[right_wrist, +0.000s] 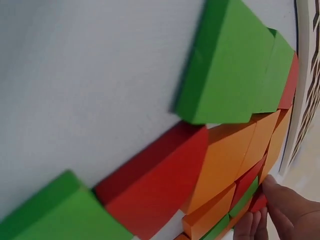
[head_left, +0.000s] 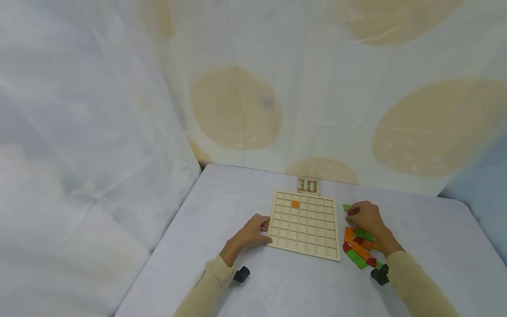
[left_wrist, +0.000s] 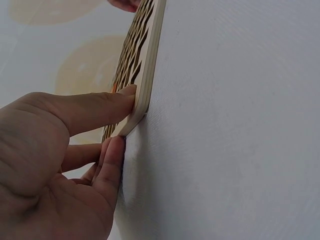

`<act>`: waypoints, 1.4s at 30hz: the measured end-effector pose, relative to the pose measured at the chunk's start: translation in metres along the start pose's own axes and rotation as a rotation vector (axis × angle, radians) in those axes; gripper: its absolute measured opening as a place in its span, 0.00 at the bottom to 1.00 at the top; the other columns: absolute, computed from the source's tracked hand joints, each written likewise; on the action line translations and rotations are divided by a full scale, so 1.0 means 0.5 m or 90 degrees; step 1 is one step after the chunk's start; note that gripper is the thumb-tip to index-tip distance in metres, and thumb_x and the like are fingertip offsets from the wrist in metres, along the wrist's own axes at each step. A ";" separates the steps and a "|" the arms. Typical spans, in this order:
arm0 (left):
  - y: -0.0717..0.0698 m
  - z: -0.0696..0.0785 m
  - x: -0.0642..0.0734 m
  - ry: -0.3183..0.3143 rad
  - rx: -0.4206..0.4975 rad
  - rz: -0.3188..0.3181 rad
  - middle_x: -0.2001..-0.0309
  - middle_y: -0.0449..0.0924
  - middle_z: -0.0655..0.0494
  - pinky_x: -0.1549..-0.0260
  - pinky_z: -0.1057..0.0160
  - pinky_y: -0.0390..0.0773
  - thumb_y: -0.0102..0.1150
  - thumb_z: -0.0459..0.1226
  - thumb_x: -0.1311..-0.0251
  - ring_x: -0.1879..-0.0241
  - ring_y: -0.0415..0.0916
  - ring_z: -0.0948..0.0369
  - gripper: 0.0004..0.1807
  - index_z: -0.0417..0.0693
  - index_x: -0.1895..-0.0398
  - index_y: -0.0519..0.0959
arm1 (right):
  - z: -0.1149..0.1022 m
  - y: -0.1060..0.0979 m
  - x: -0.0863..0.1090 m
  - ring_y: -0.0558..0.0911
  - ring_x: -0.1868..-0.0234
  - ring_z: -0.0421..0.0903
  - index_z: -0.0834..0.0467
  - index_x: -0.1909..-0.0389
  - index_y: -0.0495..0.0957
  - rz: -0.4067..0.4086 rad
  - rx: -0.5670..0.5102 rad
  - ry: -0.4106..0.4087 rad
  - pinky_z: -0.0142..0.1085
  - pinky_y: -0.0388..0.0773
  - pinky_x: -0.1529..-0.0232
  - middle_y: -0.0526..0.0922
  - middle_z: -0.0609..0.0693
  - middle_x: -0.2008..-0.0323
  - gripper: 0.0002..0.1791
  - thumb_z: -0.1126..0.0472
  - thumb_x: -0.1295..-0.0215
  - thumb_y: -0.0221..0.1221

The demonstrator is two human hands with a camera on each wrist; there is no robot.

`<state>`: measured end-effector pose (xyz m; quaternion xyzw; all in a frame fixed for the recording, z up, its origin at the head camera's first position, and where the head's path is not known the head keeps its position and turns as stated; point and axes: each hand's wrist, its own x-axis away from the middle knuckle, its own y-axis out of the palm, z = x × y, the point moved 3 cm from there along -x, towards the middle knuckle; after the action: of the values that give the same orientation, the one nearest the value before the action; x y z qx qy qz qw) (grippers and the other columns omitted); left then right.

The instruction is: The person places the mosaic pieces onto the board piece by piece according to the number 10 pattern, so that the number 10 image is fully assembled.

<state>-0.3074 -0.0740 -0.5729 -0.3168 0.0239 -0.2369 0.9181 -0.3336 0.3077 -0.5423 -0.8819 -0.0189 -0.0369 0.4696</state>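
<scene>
A pale wooden grid board (head_left: 313, 226) lies flat on the table, with one orange square tile (head_left: 295, 204) in a cell near its far edge. My left hand (head_left: 253, 231) grips the board's near left corner. In the left wrist view the thumb lies on the rim (left_wrist: 148, 80) and the fingers are at the side and underside. My right hand (head_left: 365, 215) is beyond a pile of coloured pieces, right of the board. Its thumb and fingers pinch a small red piece (right_wrist: 258, 200), partly hidden by the fingertips. A green piece (head_left: 346, 207) lies just beyond the right fingertips.
Green, red and orange pieces (head_left: 360, 252) lie heaped right of the board, some overlapping. A small patterned card (head_left: 309, 186) is at the board's far edge. Pale cloth walls (head_left: 328, 105) stand behind and left of the white table (head_left: 285, 286).
</scene>
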 end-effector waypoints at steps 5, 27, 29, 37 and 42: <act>-0.001 0.001 0.004 -0.003 -0.008 0.004 0.56 0.69 0.58 0.51 0.70 0.77 0.76 0.31 0.56 0.56 0.70 0.65 0.42 0.36 0.34 0.69 | 0.010 -0.002 -0.001 0.77 0.60 0.56 0.64 0.60 0.83 0.001 -0.026 0.020 0.45 0.83 0.59 0.83 0.59 0.62 0.14 0.60 0.43 0.70; -0.001 0.011 0.014 -0.002 -0.011 0.005 0.56 0.68 0.57 0.52 0.68 0.77 0.76 0.32 0.55 0.56 0.69 0.64 0.40 0.35 0.35 0.70 | -0.181 0.041 -0.068 0.82 0.63 0.55 0.62 0.66 0.87 0.015 -0.122 -0.099 0.49 0.83 0.59 0.86 0.55 0.68 0.08 0.61 0.40 0.67; 0.001 0.013 0.014 -0.005 -0.007 0.002 0.56 0.68 0.57 0.52 0.68 0.77 0.76 0.31 0.55 0.56 0.70 0.64 0.40 0.35 0.35 0.70 | -0.193 0.058 -0.076 0.82 0.62 0.55 0.62 0.66 0.87 0.009 -0.129 -0.097 0.50 0.83 0.57 0.86 0.55 0.67 0.07 0.61 0.40 0.67; 0.010 0.011 0.014 -0.001 -0.024 0.003 0.54 0.67 0.57 0.50 0.71 0.76 0.76 0.32 0.54 0.55 0.69 0.66 0.42 0.36 0.33 0.67 | -0.211 0.100 -0.088 0.82 0.59 0.55 0.59 0.68 0.88 -0.004 -0.120 -0.108 0.52 0.81 0.53 0.86 0.54 0.65 0.05 0.61 0.40 0.68; 0.014 0.012 0.013 0.023 -0.009 0.015 0.53 0.65 0.55 0.47 0.70 0.75 0.75 0.28 0.56 0.53 0.68 0.65 0.38 0.36 0.38 0.70 | -0.212 0.106 -0.086 0.82 0.58 0.56 0.58 0.70 0.88 0.010 -0.111 -0.116 0.54 0.78 0.50 0.87 0.53 0.67 0.04 0.61 0.41 0.68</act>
<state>-0.2978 -0.0687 -0.5713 -0.3187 0.0457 -0.2316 0.9180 -0.3777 0.1904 -0.5307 -0.9193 -0.0511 0.0454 0.3876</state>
